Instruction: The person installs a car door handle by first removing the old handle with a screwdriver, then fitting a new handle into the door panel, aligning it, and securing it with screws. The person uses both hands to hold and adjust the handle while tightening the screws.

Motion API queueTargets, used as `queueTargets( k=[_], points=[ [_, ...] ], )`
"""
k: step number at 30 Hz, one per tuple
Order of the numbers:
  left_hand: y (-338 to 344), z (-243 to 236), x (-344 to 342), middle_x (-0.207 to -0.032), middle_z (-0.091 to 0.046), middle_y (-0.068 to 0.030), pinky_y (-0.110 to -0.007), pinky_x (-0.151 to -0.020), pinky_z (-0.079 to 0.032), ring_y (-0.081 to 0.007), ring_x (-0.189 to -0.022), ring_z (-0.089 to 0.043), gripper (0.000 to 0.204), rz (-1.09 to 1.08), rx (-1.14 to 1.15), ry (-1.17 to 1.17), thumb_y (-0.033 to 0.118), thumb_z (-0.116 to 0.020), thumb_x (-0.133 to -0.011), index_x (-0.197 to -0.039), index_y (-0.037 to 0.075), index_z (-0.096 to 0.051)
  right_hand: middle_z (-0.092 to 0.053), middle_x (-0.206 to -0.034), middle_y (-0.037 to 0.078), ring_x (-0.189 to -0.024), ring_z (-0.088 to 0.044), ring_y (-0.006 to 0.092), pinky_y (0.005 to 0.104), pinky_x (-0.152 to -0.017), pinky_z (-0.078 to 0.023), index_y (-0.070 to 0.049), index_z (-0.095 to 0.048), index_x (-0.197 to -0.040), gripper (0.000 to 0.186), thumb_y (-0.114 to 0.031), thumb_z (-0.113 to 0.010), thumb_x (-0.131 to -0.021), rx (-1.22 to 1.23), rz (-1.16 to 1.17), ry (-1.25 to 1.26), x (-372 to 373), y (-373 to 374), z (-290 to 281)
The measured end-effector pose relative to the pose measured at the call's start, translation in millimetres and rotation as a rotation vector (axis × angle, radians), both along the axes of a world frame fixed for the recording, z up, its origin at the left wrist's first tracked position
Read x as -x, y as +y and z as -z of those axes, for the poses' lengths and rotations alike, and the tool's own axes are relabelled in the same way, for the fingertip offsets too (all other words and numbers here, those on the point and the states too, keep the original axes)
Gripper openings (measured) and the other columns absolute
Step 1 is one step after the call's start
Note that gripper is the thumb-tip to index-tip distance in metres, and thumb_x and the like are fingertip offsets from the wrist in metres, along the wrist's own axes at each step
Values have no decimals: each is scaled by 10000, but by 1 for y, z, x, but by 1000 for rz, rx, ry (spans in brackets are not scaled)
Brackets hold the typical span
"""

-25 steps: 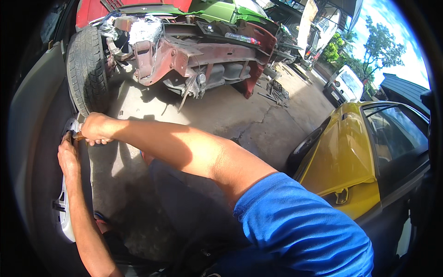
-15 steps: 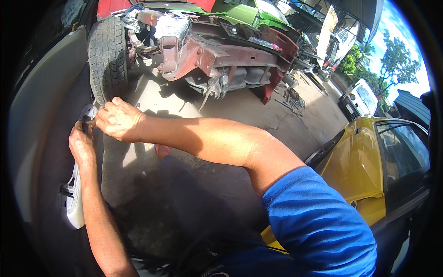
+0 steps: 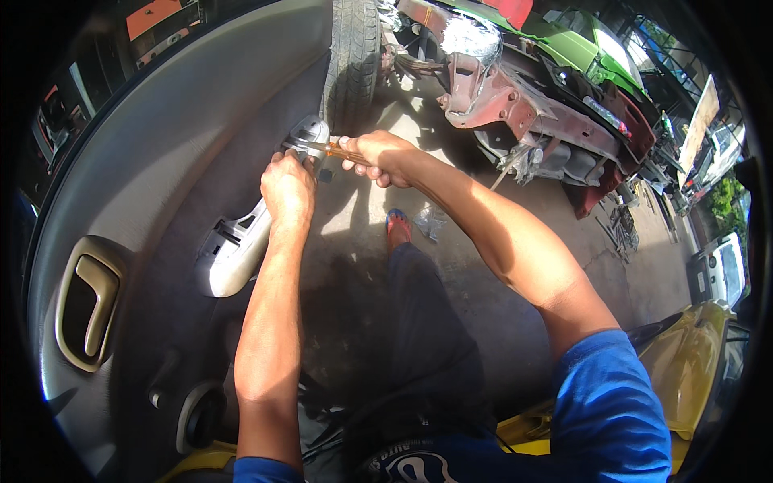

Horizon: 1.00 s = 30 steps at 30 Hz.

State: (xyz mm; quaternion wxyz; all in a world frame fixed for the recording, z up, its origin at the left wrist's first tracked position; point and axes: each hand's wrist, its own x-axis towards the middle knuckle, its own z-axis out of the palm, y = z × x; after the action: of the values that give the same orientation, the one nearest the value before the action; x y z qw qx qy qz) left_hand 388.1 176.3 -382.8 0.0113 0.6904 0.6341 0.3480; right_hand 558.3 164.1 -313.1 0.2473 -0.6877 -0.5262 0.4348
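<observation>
A long, light grey door armrest (image 3: pixel 233 262) with slots and recesses runs along the dark inner panel of a car door (image 3: pixel 185 137) on my left. My left hand (image 3: pixel 290 189) is closed over its middle, fingers toward the far end. In my right hand (image 3: pixel 378 157) is a screwdriver (image 3: pixel 336 150) with an amber handle, lying nearly level. Its shaft points left, over the armrest's far end, just beyond my left fingers. Whether the tip touches a screw is too small to tell.
A beige inner door handle (image 3: pixel 101 298) sits nearer on the panel. Beyond the door stand a tyre (image 3: pixel 352 64) and a stripped reddish car front (image 3: pixel 515 101). My foot in a sandal (image 3: pixel 397 229) is on the concrete. To the right is a yellow car (image 3: pixel 684 370).
The view has swung left, so the armrest and both hands appear farther right and more of the door shows. The screwdriver in my right hand is now plainer to see.
</observation>
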Motion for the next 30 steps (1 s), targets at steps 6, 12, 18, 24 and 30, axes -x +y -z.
queueTargets(
  k=[6,12,18,24,30],
  points=[
    [0,2,-1,-1006,-728,-201,-475,-864,-578,-390,-943,-730,265,4,-10,-44,260,-749,-908,-1014,18,-744,-698,-1035,191,-923,-726,372,501,-817,-563,-38,-623,-1204,355,-335,-620,-1009,-1106,-533,-1146,-17,-14,27],
    [3,9,1,-972,-719,-196,-466,-857,-579,-379,-916,-731,254,25,-40,-73,244,-743,-908,-998,6,-743,-506,-652,1,-498,-469,123,310,-463,-363,-33,-673,-1060,397,-397,-514,-1087,34,-270,-127,-8,23,-3],
    [1,4,-2,-1082,-714,-185,-440,-929,-565,-357,-1034,-709,394,32,8,-27,246,-747,-892,-1203,11,-691,-688,-812,196,-685,-720,319,444,-654,-560,-19,-635,-1010,371,-390,-624,-1013,-622,-500,-931,2,-5,-2],
    [9,7,-6,-1150,-715,-151,-414,-975,-551,-302,-1100,-691,479,29,138,2,260,-737,-898,-1331,66,-676,-678,-760,170,-611,-689,261,405,-568,-540,-20,-643,-1039,401,-390,-493,-1081,-711,-476,-1040,9,8,14],
    [6,-1,-3,-1156,-710,-133,-420,-948,-567,-288,-1103,-691,605,23,178,-21,296,-728,-907,-1461,107,-576,-518,-635,16,-524,-534,142,311,-444,-396,-39,-680,-954,483,-445,-462,-1098,118,-240,-192,5,22,-13]
  ],
)
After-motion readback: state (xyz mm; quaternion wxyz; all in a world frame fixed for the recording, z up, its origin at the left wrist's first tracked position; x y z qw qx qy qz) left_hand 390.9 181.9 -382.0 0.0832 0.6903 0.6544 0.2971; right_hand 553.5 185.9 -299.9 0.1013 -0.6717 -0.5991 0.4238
